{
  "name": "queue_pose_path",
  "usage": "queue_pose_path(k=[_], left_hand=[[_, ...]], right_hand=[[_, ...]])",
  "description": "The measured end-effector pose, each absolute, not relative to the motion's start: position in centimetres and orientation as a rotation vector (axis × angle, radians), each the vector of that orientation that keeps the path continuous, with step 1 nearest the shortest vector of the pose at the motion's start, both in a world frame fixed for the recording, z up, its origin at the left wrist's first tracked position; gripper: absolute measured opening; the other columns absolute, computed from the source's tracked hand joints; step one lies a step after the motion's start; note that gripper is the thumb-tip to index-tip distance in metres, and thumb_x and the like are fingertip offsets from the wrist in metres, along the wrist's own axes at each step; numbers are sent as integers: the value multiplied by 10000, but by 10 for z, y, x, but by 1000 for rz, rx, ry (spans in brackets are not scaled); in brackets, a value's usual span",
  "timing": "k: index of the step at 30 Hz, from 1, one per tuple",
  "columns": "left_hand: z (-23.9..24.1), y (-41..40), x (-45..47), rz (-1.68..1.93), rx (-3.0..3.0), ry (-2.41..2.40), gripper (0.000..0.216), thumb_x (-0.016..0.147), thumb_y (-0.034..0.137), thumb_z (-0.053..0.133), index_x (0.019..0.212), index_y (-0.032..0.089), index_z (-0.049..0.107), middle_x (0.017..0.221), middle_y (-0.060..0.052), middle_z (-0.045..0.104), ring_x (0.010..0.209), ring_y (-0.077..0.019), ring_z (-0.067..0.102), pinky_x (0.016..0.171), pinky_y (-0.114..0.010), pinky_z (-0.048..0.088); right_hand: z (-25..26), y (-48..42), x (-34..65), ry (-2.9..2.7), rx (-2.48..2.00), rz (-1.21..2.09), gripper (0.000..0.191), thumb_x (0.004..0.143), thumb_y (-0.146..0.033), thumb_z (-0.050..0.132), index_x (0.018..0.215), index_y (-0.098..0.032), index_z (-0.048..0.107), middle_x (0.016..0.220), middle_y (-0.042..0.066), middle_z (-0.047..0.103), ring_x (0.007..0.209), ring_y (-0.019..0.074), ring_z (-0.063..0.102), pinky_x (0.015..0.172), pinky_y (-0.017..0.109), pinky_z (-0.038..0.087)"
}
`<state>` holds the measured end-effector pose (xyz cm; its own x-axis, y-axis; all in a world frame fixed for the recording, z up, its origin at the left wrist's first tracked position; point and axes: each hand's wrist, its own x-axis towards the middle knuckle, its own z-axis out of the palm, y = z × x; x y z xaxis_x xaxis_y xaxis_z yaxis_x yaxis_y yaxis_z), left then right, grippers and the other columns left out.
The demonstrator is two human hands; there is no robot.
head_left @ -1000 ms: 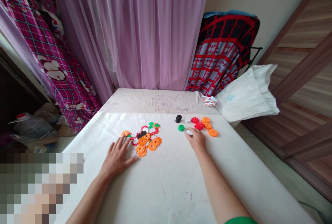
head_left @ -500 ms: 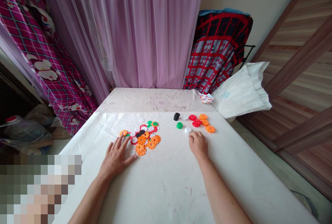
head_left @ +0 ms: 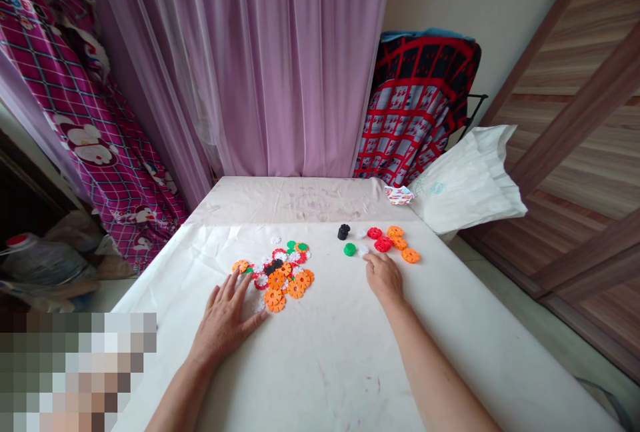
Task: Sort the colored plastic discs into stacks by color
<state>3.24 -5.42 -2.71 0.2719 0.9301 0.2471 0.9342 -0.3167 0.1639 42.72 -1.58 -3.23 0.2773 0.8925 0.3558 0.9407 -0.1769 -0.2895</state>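
My left hand (head_left: pixel 227 320) lies palm down with fingers spread, at the near left edge of a mixed pile of plastic interlocking discs (head_left: pixel 277 279) in orange, white, red, green and black. Its fingertips touch the tablecloth and pieces at the pile's edge. On the right, my right hand (head_left: pixel 385 280) is closed, thumb and forefinger pinched at a small stack of white interlocking discs (head_left: pixel 363 251). Around that hand stand a green stack (head_left: pixel 349 249), a black stack (head_left: pixel 343 232), red stacks (head_left: pixel 383 244) and orange stacks (head_left: pixel 411 256).
The pieces lie on a white cloth-covered table (head_left: pixel 320 365). A folded patterned paper box (head_left: pixel 399 195) sits at its back right corner, beside a large white bag (head_left: pixel 473 182). Purple curtains (head_left: pixel 300 65) hang behind. A blurred patch covers the lower left corner.
The view has tilted slightly, so everything sits a little lower. Both hands keep nearly the same places by the pile and the white stack.
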Motion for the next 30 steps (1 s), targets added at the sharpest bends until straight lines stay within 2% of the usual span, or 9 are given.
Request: queue_pose_path(k=[5, 11, 16, 25, 30], left_hand=[[-30, -53, 30, -458, -2489, -1827, 784, 832, 670, 460, 1497, 278, 327, 1588, -113, 273, 1427, -329, 318, 1141, -555, 274], [-32, -52, 30, -491, -2480, -1790, 777, 833, 648, 477, 1504, 293, 309, 1580, -101, 297, 1428, -327, 316, 1141, -548, 278], [-30, -52, 30, -473, -2484, -1800, 772, 836, 653, 463, 1498, 279, 329, 1573, -110, 311, 1425, -330, 322, 1135, -547, 289], [-30, -53, 30, -475, -2475, -1803, 770, 839, 649, 459, 1501, 281, 319, 1578, -111, 299, 1425, -333, 319, 1129, -551, 296], [-30, -53, 30, -475, -2473, -1804, 771, 836, 654, 459, 1497, 281, 326, 1581, -110, 293, 1424, -326, 323, 1134, -541, 292]], right_hand=[[-33, -10, 428, -1624, -2119, -156, 333, 838, -123, 481, 997, -229, 753, 963, 91, 678, 876, 215, 605, 796, 311, 431], [-35, -18, 421, -1739, -1982, -151, 349, 836, -131, 481, 1001, -271, 755, 1001, 43, 685, 900, 178, 605, 782, 266, 437], [-28, -17, 413, -1854, -2044, -150, 375, 868, -161, 478, 1108, -294, 734, 946, 65, 680, 872, 194, 601, 761, 285, 431], [-27, -9, 413, -1762, -2146, -192, 352, 883, -179, 471, 1102, -261, 734, 1018, 85, 684, 890, 202, 604, 752, 286, 416], [-25, -5, 418, -1759, -2149, -174, 361, 885, -180, 466, 1117, -259, 731, 980, 80, 685, 889, 202, 602, 752, 282, 416]])
